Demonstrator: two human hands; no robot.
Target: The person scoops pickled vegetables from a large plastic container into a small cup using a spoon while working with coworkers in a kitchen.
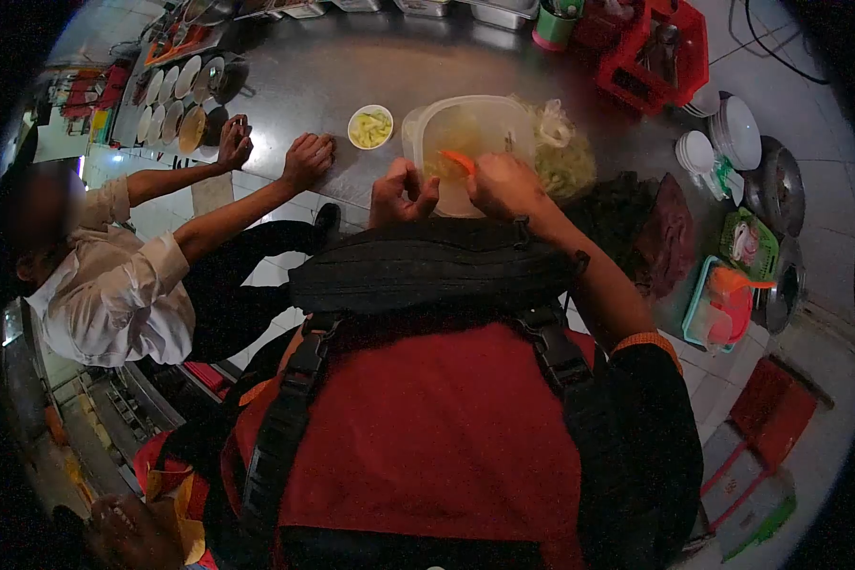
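My right hand is closed on an orange utensil, whose tip reaches over a translucent plastic container on the metal counter. My left hand has its fingers curled at the container's near left side; whether anything lies between them is too small to tell. A small white bowl with pale yellow-green pieces stands to the left of the container. Against the container's right side rests a clear plastic bag with greenish contents.
A co-worker in a white shirt leans both hands at the counter's left edge. Rows of small bowls stand at the back left. A red basket, stacked plates and dark cloth lie to the right.
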